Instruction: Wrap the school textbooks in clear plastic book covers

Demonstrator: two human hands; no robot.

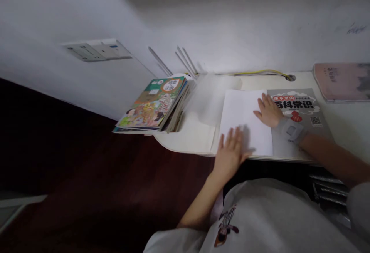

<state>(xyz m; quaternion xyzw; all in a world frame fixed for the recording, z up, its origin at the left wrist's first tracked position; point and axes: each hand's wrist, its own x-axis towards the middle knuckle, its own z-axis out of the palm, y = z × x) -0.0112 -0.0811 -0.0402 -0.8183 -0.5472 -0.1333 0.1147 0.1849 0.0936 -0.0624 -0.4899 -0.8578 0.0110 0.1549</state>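
A white sheet or page (239, 106) lies flat at the desk's front edge, beside and against a grey book cover (306, 110) with red and black Chinese lettering and a QR code. My left hand (229, 151), fingers spread, rests on the lower edge of the white sheet. My right hand (268, 111) lies with fingers apart across the sheet's right side, where it meets the grey cover. A grey watch (291, 130) is on my right wrist. Left of the white sheet is a blurry, translucent sheet (212, 97), partly raised. Neither hand grips anything.
A stack of books (153, 103) with a colourful textbook on top overhangs the white desk's (190, 137) left end. A pink book (342, 81) lies at the far right. A yellow cable (260, 72) runs along the wall to a hole. Sockets (98, 49) are on the left wall.
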